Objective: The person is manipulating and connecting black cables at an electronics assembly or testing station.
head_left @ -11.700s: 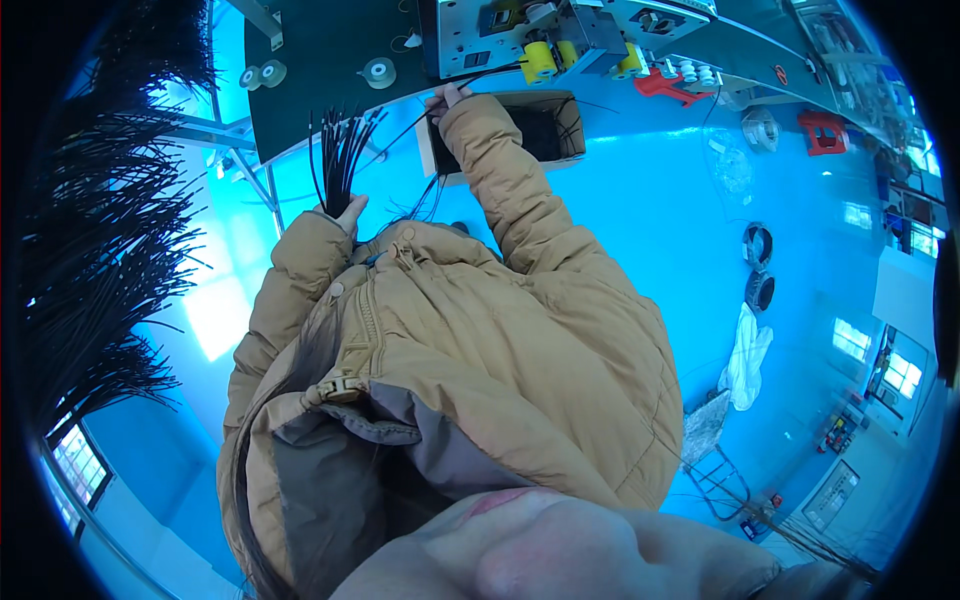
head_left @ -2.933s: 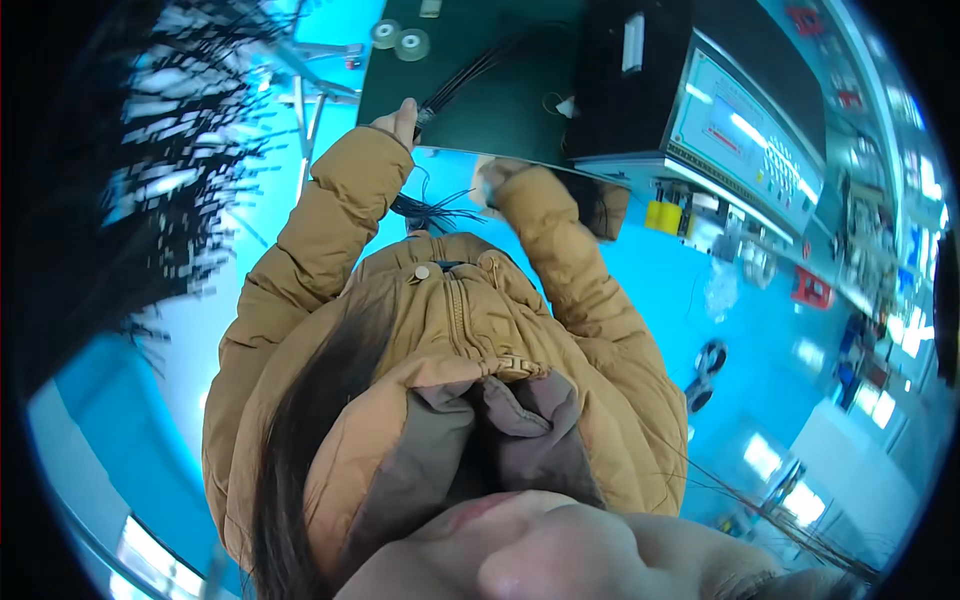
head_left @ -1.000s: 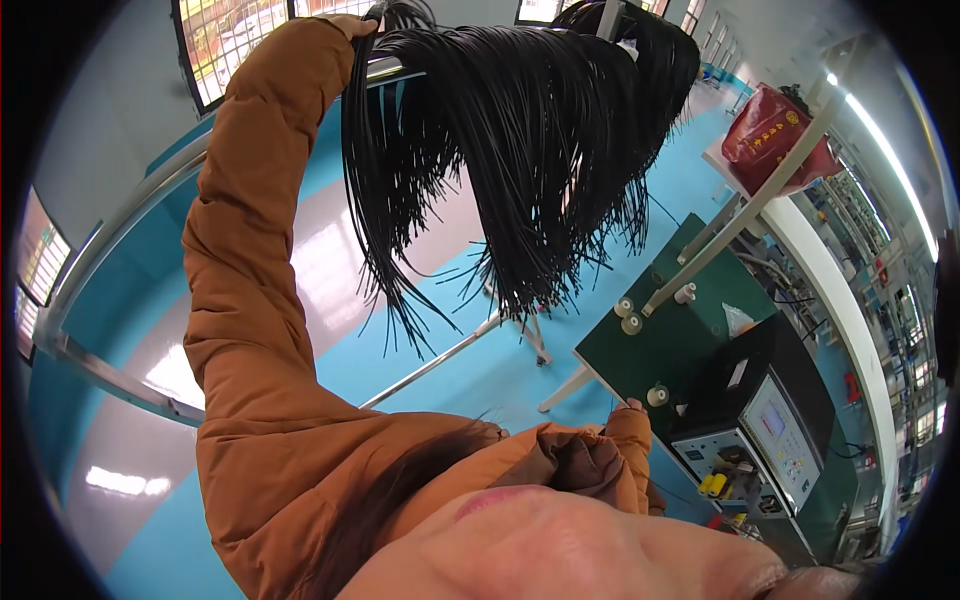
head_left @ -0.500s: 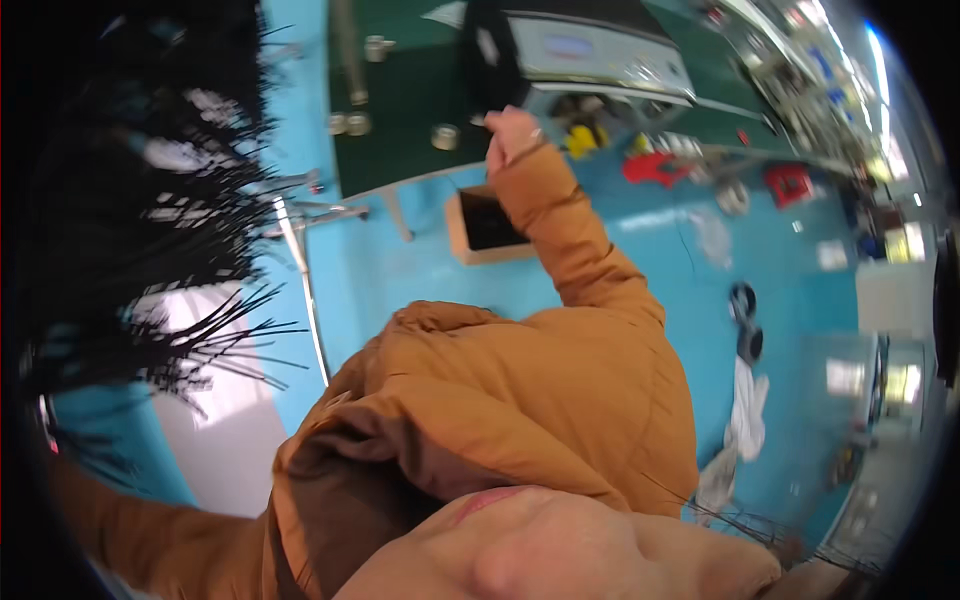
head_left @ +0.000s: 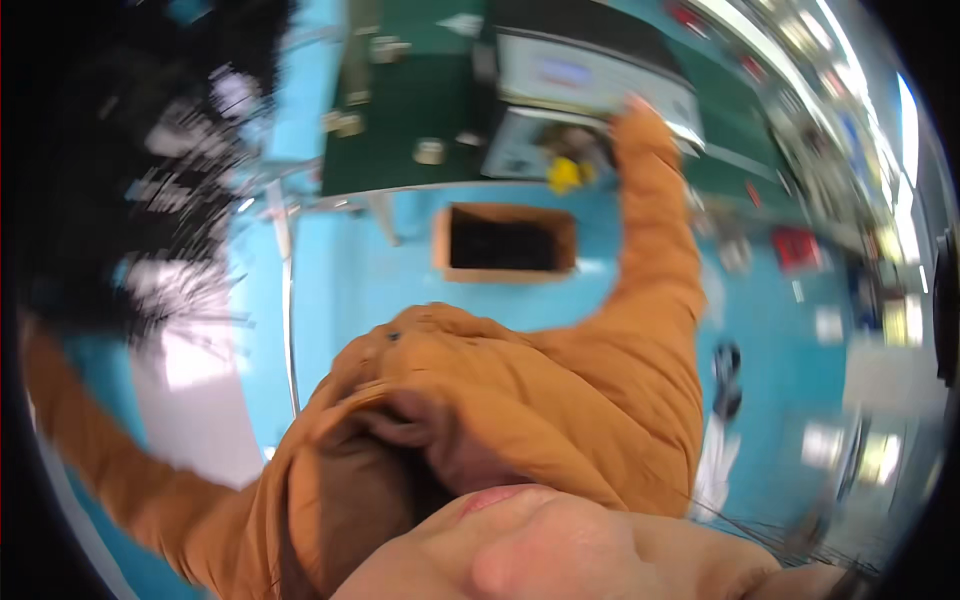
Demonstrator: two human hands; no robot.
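My right arm reaches up and forward, and my right hand [head_left: 634, 108] is at the front of a grey-white benchtop machine [head_left: 620, 72] with a small screen. The hand is small and smeared by motion, mostly covered by the orange-brown sleeve, so its fingers cannot be read. A yellow object [head_left: 566, 175] lies to its left, at the machine's open lower part. My left sleeve [head_left: 130, 470] stretches out to the far left rim, next to a big mass of black bristly strands [head_left: 150, 200]; the left hand itself does not show.
The machine stands on a dark green table [head_left: 390, 165] with several small metal cylinders, one of them [head_left: 430, 151] near the front edge. An open cardboard box [head_left: 442, 243] sits on the blue floor below. A red object [head_left: 796, 250] is at the right, and a metal stand [head_left: 288, 320] at the left.
My right hand has moved to the right, from the table's front edge to the machine's front. My left sleeve has risen at the left rim. The view has shifted, showing the cardboard box whole.
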